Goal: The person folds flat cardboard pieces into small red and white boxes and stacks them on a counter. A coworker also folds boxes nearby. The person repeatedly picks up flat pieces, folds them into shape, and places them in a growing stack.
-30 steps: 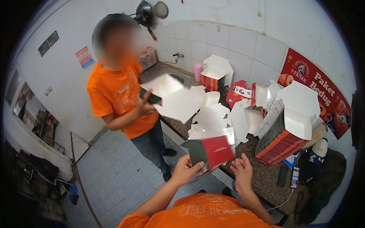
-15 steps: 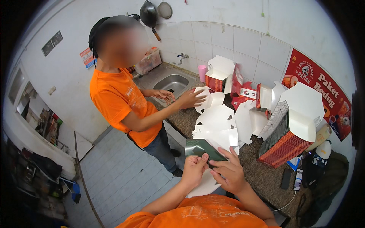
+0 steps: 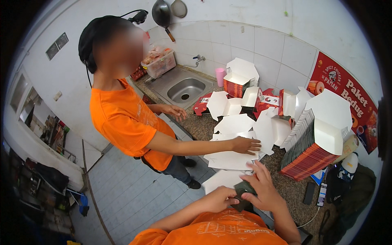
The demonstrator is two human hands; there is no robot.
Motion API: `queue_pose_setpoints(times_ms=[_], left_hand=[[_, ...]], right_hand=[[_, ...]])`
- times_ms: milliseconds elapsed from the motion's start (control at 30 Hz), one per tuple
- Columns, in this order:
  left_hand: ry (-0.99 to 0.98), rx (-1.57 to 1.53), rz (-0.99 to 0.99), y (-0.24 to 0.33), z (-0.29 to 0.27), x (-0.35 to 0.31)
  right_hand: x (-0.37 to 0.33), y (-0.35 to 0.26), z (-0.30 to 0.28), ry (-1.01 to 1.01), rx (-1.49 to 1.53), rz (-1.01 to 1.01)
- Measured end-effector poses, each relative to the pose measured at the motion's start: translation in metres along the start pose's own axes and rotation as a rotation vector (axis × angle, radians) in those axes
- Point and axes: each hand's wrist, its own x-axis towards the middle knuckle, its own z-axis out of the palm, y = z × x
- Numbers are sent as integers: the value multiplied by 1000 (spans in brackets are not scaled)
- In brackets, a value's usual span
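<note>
Carton [image 3: 228, 179] has turned, its green panel [image 3: 243, 188] lower.

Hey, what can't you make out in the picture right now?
Head view, folds of the green carton: partly covered by the left hand and right hand.
Head view, part of the white cartons: beneath the co-worker's hand.
Head view, details on the phone: too small.
Head view, inside the pink cup: hidden by its wall.

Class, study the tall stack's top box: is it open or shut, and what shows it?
Open. The top box has its white lid raised, leaving the white inside exposed.
</note>
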Motion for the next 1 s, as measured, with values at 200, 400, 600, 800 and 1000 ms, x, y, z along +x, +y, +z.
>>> queue_pose_setpoints(times_ms=[200, 400, 600, 800, 1000], left_hand=[[188, -270, -133, 34, 1, 6], [37, 0, -2, 47, 12, 12], [393, 204, 122, 62, 22, 35], [450, 146, 449, 80, 50, 88], [360, -220, 1154, 120, 53, 128]], right_hand=[[-37, 25, 7, 248, 507, 230], [-57, 27, -3, -421, 643, 398], [-77, 37, 5, -193, 845, 611], [-81, 24, -15, 450, 1421, 790], [-155, 84, -25, 438, 632, 742]])
